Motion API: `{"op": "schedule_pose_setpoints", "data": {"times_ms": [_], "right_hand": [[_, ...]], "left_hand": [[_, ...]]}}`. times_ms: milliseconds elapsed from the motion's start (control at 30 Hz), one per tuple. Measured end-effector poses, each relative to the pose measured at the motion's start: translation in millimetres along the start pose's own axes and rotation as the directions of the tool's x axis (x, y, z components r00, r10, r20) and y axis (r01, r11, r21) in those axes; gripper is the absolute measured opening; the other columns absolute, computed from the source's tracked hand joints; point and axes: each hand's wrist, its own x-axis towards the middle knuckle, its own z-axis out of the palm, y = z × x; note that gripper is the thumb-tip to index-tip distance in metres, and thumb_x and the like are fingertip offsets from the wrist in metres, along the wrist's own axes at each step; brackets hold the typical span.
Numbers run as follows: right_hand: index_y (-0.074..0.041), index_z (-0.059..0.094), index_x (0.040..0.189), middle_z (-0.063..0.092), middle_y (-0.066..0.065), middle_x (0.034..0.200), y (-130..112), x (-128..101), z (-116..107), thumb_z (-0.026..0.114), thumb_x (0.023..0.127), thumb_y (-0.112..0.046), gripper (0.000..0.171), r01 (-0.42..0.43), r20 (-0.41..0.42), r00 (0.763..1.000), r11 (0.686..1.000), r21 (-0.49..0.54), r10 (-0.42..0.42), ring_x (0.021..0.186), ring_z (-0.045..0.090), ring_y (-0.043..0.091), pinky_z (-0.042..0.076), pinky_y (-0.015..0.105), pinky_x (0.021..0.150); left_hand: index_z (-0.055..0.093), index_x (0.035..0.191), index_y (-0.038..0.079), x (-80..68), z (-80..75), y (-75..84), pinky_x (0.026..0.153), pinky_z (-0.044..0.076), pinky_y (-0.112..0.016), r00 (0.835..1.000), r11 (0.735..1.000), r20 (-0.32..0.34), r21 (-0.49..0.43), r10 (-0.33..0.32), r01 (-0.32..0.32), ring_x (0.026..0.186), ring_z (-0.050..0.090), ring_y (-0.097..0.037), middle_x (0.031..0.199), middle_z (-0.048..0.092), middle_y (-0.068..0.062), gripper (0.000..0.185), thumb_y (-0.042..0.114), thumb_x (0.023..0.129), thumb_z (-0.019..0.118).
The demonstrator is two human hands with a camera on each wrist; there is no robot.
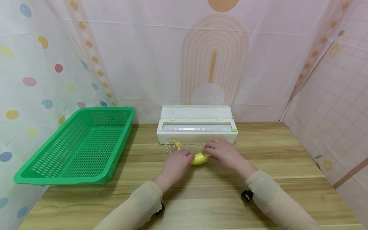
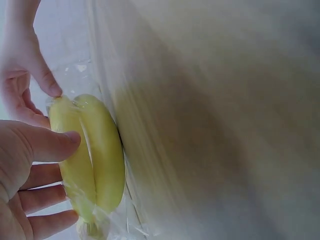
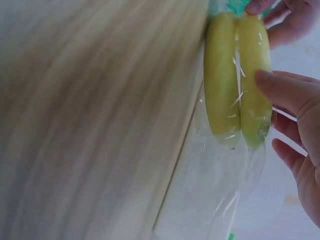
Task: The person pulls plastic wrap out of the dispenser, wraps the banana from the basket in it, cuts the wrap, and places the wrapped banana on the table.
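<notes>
A pair of yellow bananas (image 1: 200, 159) lies side by side in clear plastic film (image 3: 200, 185), just in front of the white dispenser box. Their stem end (image 1: 176, 143) pokes out past my left hand. With the thumb on the upper face and the fingers along the outer side, my left hand (image 1: 176, 161) grips the bananas near the stem half. My right hand (image 1: 222, 152) pinches the tip half the same way. Loose film spreads beyond the tips in the right wrist view. In the head view both hands hide much of the fruit.
Behind the hands stands a white film dispenser (image 1: 196, 139), lid raised, with a film roll (image 1: 196, 127) inside and a green slider (image 1: 234, 130) at its right end. A green slotted basket (image 1: 104, 179) sits at the left of the wooden table (image 1: 276, 153). Patterned cloth surrounds the table.
</notes>
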Motion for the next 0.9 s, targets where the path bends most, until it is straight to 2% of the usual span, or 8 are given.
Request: {"op": "schedule_pose_setpoints", "data": {"times_ms": [133, 200, 267, 367, 500, 667, 800, 900], "right_hand": [[-0.009, 0.072, 0.106, 0.07, 0.004, 0.106, 4.4, -0.3, -7.1, 0.087, 0.073, -0.01, 0.037, -0.002, -0.124, 0.992, 0.994, 0.112, 0.016, 0.1, 0.063, 0.024, 0.051, 0.041, 0.088], [-0.006, 0.071, 0.107, 0.07, 0.006, 0.106, 9.0, -0.5, -11.9, 0.086, 0.073, -0.008, 0.037, -0.029, -0.179, 0.982, 0.984, 0.173, 0.061, 0.099, 0.063, 0.026, 0.051, 0.042, 0.089], [-0.005, 0.071, 0.108, 0.07, 0.008, 0.106, 13.9, -1.1, -17.4, 0.086, 0.073, -0.006, 0.038, -0.079, -0.195, 0.973, 0.97, 0.229, 0.125, 0.101, 0.063, 0.029, 0.051, 0.044, 0.091], [-0.004, 0.071, 0.111, 0.069, 0.009, 0.11, 21.1, -4.4, -23.3, 0.085, 0.075, -0.006, 0.038, -0.189, -0.129, 0.963, 0.934, 0.302, 0.236, 0.107, 0.06, 0.031, 0.048, 0.047, 0.096], [-0.005, 0.07, 0.118, 0.068, 0.009, 0.118, 28.3, -10.4, -26.2, 0.082, 0.08, -0.01, 0.04, -0.324, 0.032, 0.94, 0.864, 0.386, 0.339, 0.115, 0.058, 0.031, 0.044, 0.047, 0.102], [-0.003, 0.068, 0.121, 0.068, 0.011, 0.121, 31.2, -15.9, -21.5, 0.078, 0.083, -0.01, 0.04, -0.372, 0.161, 0.928, 0.787, 0.492, 0.337, 0.115, 0.061, 0.032, 0.045, 0.049, 0.102], [-0.004, 0.069, 0.12, 0.069, 0.011, 0.118, 31.0, -17.5, -16.7, 0.076, 0.086, -0.01, 0.036, -0.362, 0.19, 0.932, 0.753, 0.55, 0.309, 0.112, 0.063, 0.031, 0.049, 0.048, 0.098], [-0.004, 0.07, 0.118, 0.07, 0.01, 0.116, 30.4, -17.4, -15.4, 0.075, 0.087, -0.01, 0.032, -0.344, 0.195, 0.939, 0.74, 0.578, 0.284, 0.11, 0.064, 0.029, 0.05, 0.046, 0.096]], "left_hand": [[0.07, 0.09, 0.01, -4.9, 0.9, -0.4, 0.066, 0.056, -0.035, 0.998, 1.0, -0.053, -0.013, 0.025, -0.025, 0.084, 0.066, -0.022, 0.09, 0.07, -0.004, 0.018, 0.005, 0.076, 0.08], [0.07, 0.089, 0.011, -6.8, 1.2, -0.8, 0.066, 0.056, -0.035, 0.997, 0.999, -0.076, -0.025, 0.031, -0.033, 0.084, 0.066, -0.022, 0.089, 0.07, -0.003, 0.019, 0.004, 0.074, 0.079], [0.069, 0.088, 0.011, -8.1, 2.0, -1.4, 0.065, 0.056, -0.035, 0.995, 0.999, -0.096, -0.033, 0.036, -0.04, 0.082, 0.065, -0.022, 0.088, 0.069, -0.003, 0.02, 0.003, 0.073, 0.078], [0.068, 0.086, 0.012, -9.7, 2.7, -2.0, 0.062, 0.055, -0.035, 0.992, 0.998, -0.117, -0.039, 0.044, -0.049, 0.08, 0.065, -0.021, 0.086, 0.069, -0.002, 0.021, 0.001, 0.071, 0.078], [0.069, 0.087, 0.011, -11.4, 3.1, -2.3, 0.061, 0.055, -0.034, 0.991, 0.998, -0.126, -0.038, 0.049, -0.054, 0.078, 0.065, -0.02, 0.084, 0.069, -0.002, 0.021, 0.0, 0.071, 0.077], [0.067, 0.084, 0.011, -13.7, 1.8, -1.5, 0.059, 0.055, -0.033, 0.991, 0.998, -0.129, -0.049, 0.043, -0.049, 0.077, 0.064, -0.02, 0.082, 0.067, -0.002, 0.018, -0.002, 0.074, 0.076], [0.067, 0.084, 0.011, -14.1, 1.8, -2.5, 0.062, 0.056, -0.033, 0.991, 0.997, -0.124, -0.067, 0.04, -0.049, 0.079, 0.065, -0.021, 0.084, 0.068, -0.003, 0.019, -0.003, 0.074, 0.075], [0.068, 0.086, 0.011, -14.5, 0.9, -4.7, 0.066, 0.057, -0.034, 0.994, 0.995, -0.105, -0.092, 0.035, -0.045, 0.082, 0.066, -0.022, 0.086, 0.069, -0.004, 0.02, -0.002, 0.074, 0.076]]}}
